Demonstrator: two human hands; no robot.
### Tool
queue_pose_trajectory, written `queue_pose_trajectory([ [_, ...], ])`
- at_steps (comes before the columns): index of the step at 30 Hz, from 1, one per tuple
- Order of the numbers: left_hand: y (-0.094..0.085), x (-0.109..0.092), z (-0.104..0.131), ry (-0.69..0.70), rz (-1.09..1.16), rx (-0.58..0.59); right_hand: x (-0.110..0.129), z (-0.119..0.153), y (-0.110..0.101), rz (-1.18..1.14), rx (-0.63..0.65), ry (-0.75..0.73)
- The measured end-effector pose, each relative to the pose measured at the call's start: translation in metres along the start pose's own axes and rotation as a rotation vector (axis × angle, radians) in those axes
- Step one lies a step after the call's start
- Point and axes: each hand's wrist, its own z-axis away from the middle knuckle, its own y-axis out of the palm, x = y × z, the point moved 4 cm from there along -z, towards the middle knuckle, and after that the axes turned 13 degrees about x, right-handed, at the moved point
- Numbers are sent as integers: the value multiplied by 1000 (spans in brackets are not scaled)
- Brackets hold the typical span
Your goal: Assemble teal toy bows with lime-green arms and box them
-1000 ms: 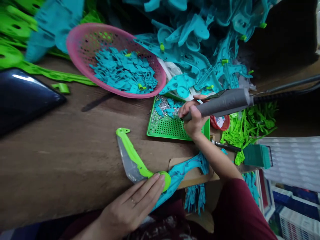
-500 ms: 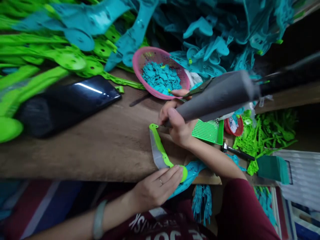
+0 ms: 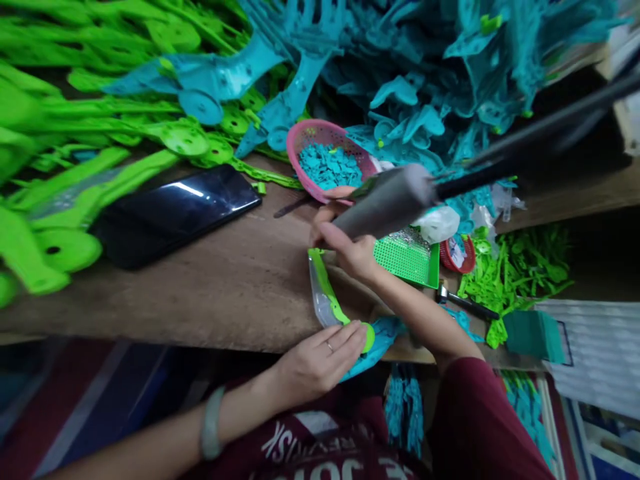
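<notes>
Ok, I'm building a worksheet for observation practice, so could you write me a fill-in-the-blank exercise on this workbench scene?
1. The right hand grips a tool whose body is ____ in colour.
2. The left hand touches a curved part whose rounded end is ____.
3. The basket of small blue pieces is ____.
4. In the picture, the small basket right of the perforated tray is ____.

Missing words: gray; green; pink; red.
</notes>
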Motion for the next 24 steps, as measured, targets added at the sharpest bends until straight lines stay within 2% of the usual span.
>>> queue_pose_trajectory([
  [3,-17,26,15,36,41,109,56,20,-46,149,-244,-225],
  [6,-42,58,34,86,81,295,95,67,-110,378,-466,-258],
  [8,-57,73,33,39,95,313,102,107,-153,477,-601,-199],
  [10,-63,73,17,-52,152,265,95,148,-191,525,-736,-74],
  [11,-61,66,4,-84,175,242,90,168,-204,542,-788,-5],
  [13,-43,43,-26,-106,167,244,84,209,-217,621,-860,83],
  [14,-29,30,-41,-76,128,263,83,231,-215,698,-892,101],
  [16,2,14,-62,-48,32,324,87,284,-196,893,-1007,106],
  [17,16,11,-68,-39,-4,351,88,314,-180,979,-1083,113],
  [19,32,14,-71,-15,-56,371,81,377,-142,990,-1331,142],
  [21,31,19,-64,46,-80,317,61,420,-101,913,-1377,191],
  [22,26,20,-59,87,-83,273,47,432,-82,864,-1345,225],
  [24,12,18,-49,169,-69,197,18,432,-50,728,-1206,300],
])
